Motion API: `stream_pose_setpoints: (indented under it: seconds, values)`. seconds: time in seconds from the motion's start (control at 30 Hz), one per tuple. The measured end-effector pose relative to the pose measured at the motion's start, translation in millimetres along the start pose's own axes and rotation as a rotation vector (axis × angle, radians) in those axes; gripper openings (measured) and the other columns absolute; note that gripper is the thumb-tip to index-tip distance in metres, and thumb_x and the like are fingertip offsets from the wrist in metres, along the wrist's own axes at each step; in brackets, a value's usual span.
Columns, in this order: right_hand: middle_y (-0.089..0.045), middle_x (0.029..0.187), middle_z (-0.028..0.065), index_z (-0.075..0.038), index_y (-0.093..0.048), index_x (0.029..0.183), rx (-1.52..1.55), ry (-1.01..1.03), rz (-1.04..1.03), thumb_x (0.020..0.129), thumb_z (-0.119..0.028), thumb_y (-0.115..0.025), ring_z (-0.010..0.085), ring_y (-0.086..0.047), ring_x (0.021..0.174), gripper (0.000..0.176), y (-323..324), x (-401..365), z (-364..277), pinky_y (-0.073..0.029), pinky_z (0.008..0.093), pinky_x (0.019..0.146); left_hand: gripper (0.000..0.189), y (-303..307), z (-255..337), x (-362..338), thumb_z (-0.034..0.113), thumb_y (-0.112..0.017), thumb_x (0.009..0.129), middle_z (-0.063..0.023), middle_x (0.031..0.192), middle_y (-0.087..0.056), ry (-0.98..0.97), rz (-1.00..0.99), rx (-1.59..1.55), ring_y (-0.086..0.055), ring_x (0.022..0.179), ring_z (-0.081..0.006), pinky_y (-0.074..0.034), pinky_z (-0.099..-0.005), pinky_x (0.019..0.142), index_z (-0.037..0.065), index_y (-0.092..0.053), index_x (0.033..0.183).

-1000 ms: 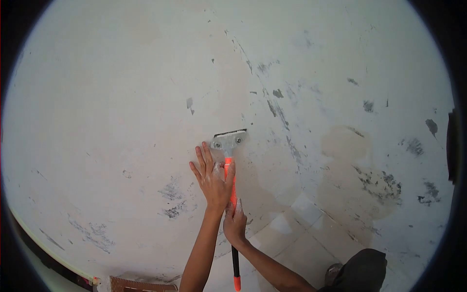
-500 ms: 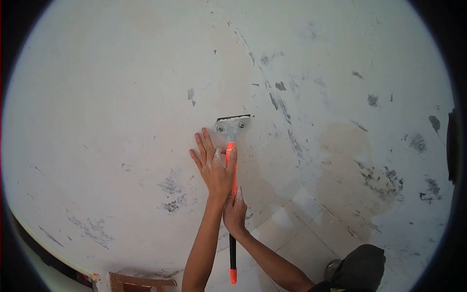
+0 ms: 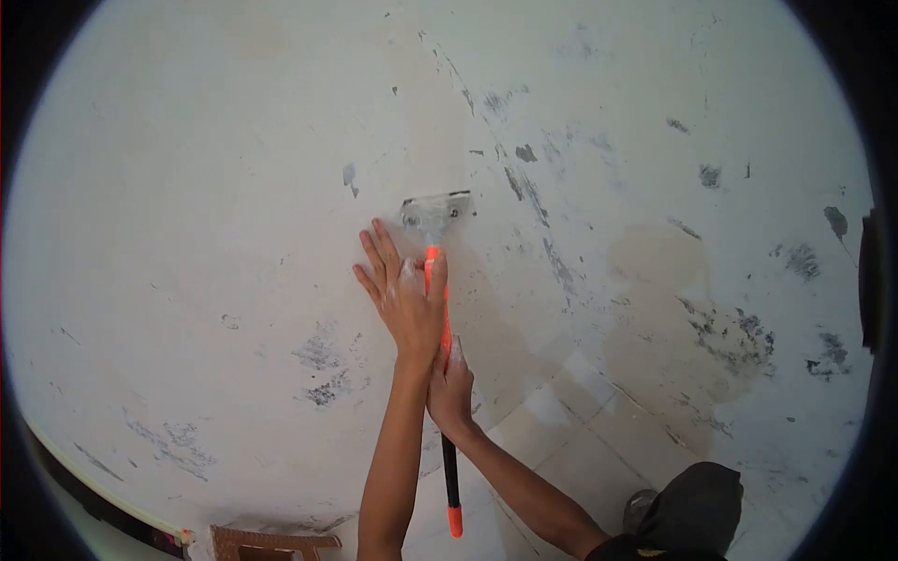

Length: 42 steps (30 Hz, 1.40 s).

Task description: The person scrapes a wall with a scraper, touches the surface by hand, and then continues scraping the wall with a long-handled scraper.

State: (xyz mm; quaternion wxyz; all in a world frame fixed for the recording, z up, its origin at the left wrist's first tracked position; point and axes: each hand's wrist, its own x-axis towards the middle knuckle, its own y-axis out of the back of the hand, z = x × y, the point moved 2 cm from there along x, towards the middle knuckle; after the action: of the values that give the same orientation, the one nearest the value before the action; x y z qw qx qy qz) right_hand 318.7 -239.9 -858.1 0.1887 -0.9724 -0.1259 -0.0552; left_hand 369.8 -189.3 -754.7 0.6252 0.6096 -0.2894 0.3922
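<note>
A long-handled scraper (image 3: pixel 433 222) with a metal blade head and an orange and black handle is pressed against a white plastered wall (image 3: pixel 234 187). My left hand (image 3: pixel 402 294) lies flat on the upper orange part of the handle, fingers spread, pushing it to the wall. My right hand (image 3: pixel 451 388) is wrapped around the handle lower down. The black handle end with an orange tip (image 3: pixel 455 520) sticks out below my arms. Both hands are dusted with white powder.
The wall carries several dark scraped patches (image 3: pixel 734 337) and a tan stain (image 3: pixel 655 257). Pale floor tiles (image 3: pixel 580 439) show at the bottom. My dark trouser leg (image 3: pixel 692 510) is at the lower right, and a brown cardboard piece (image 3: pixel 271 542) lies at the wall's foot.
The scraper blade has slid upward along the wall, and both hands have moved up with the handle.
</note>
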Motion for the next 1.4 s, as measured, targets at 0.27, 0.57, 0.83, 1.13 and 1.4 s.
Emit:
stream_pose_setpoints:
  seconds: [0.27, 0.57, 0.83, 1.13, 1.4]
  values:
    - [-0.066, 0.081, 0.033, 0.006, -0.052, 0.126, -0.091, 0.034, 0.034, 0.108, -0.028, -0.046, 0.0542, -0.064, 0.081, 0.038, 1, -22, 34, -0.047, 0.0575, 0.065, 0.05, -3, -20, -34, 0.042, -0.058, 0.103, -0.015, 0.17, -0.026, -0.049, 0.001, 0.134, -0.012, 0.159, -0.0363, -0.004, -0.0618, 0.124, -0.003, -0.075, 0.091]
    - [-0.066, 0.079, 0.0317, 0.005, -0.052, 0.12, -0.098, 0.092, 0.038, 0.108, -0.028, -0.047, 0.0531, -0.065, 0.08, 0.035, 3, -6, 19, -0.048, 0.0558, 0.062, 0.053, -1, -8, -13, 0.042, -0.06, 0.102, -0.0135, 0.17, -0.024, 0.02, -0.029, 0.105, -0.009, 0.16, -0.0345, -0.002, -0.059, 0.125, -0.008, -0.076, 0.098]
    - [-0.067, 0.078, 0.0308, 0.007, -0.05, 0.129, -0.05, 0.127, 0.032, 0.108, -0.028, -0.046, 0.0505, -0.067, 0.078, 0.041, 4, 10, 7, -0.049, 0.0529, 0.062, 0.053, 2, 6, 7, 0.041, -0.06, 0.102, -0.0135, 0.17, -0.024, 0.052, 0.018, 0.053, -0.009, 0.16, -0.0349, -0.001, -0.0579, 0.126, -0.009, -0.075, 0.098]
    - [-0.067, 0.085, 0.0337, 0.009, -0.048, 0.135, -0.071, 0.049, -0.028, 0.108, -0.03, -0.047, 0.0522, -0.067, 0.087, 0.047, 1, -13, 14, -0.05, 0.0561, 0.068, 0.05, 10, -4, -10, 0.043, -0.057, 0.103, -0.0132, 0.17, -0.026, -0.02, 0.011, 0.157, -0.01, 0.16, -0.0345, -0.001, -0.0599, 0.125, -0.001, -0.075, 0.088]
    - [-0.068, 0.085, 0.0338, 0.007, -0.048, 0.135, -0.062, 0.051, -0.029, 0.109, -0.033, -0.044, 0.0541, -0.066, 0.085, 0.047, 1, 23, -9, -0.049, 0.0573, 0.069, 0.051, 4, 10, 29, 0.042, -0.059, 0.102, -0.0121, 0.17, -0.025, 0.005, 0.049, 0.115, -0.009, 0.16, -0.0351, -0.002, -0.0594, 0.125, -0.005, -0.076, 0.094]
